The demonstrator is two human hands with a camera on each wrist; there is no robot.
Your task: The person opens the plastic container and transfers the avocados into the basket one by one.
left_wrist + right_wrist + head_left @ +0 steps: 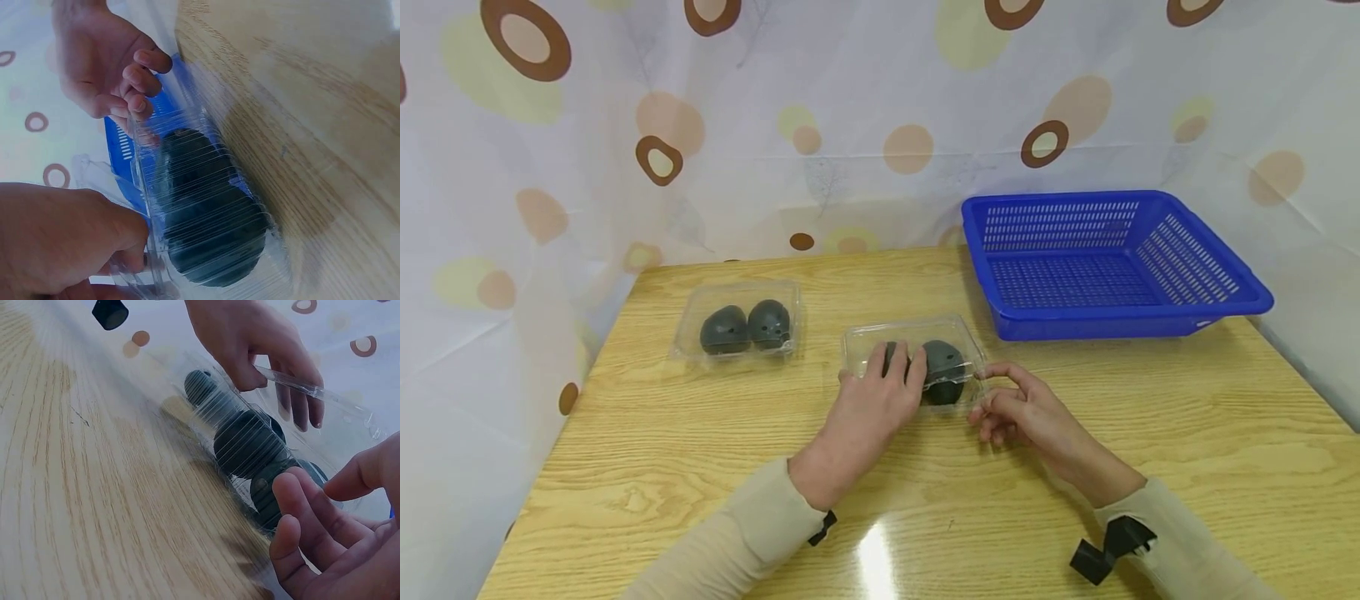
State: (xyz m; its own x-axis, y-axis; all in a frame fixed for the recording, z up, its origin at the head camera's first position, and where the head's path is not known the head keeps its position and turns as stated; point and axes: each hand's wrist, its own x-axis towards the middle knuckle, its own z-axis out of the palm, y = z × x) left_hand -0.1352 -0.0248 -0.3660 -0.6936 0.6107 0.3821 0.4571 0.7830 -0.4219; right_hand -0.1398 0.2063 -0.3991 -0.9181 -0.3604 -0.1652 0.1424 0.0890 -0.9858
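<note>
A clear plastic clamshell box (865, 335) holding dark green avocados (943, 367) lies on the wooden table, its lid partly raised. My left hand (874, 407) reaches over the front of the box. In the right wrist view, its thumb and fingers (299, 412) lie on either side of the lid edge (312, 390), pinching it. My right hand (1033, 421) is at the box's right end, with thumb and forefinger pinching the rim near the corner. Its other fingers (312, 506) curl loosely beside the wall. The left hand partly hides one avocado in the head view.
A second clear clamshell box (683, 333) with two dark avocados (726, 331) stands at the back left of the table (700, 433). A blue perforated plastic basket (1097, 313) stands at the back right. A patterned curtain (850, 100) hangs behind the table.
</note>
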